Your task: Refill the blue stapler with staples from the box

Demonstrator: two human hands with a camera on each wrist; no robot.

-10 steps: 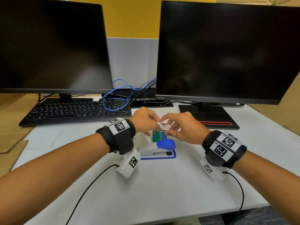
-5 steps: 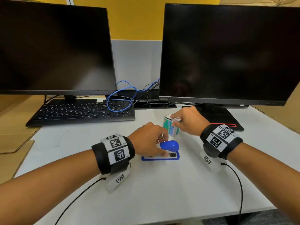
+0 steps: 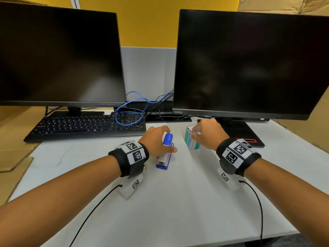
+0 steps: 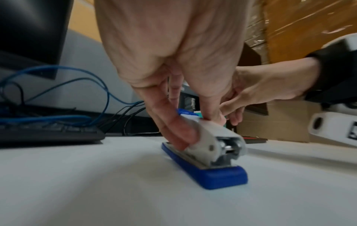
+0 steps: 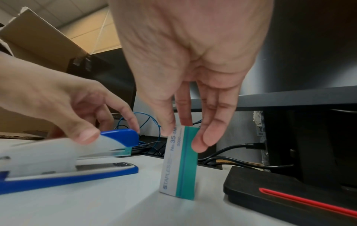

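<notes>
The blue stapler (image 3: 164, 157), white-bodied with a blue cap and base, lies on the white desk (image 3: 178, 202), its cap end pointing away from me. My left hand (image 3: 160, 143) grips its body from above, thumb on one side and fingers on the other, as the left wrist view shows on the stapler (image 4: 212, 137). To its right the white and teal staple box (image 3: 192, 143) stands upright on the desk. My right hand (image 3: 195, 133) pinches the top of the box (image 5: 179, 165) between thumb and fingers (image 5: 204, 137). The box's contents are hidden.
Two dark monitors (image 3: 249, 65) stand at the back, the right one's black base (image 3: 249, 138) just right of the box. A black keyboard (image 3: 85, 125) and blue cables (image 3: 128, 113) lie behind the stapler. Cardboard flanks the desk.
A second ago both hands held the box above the stapler. The right hand has since stood it on the desk to the right. The left hand took the stapler and turned it lengthwise.
</notes>
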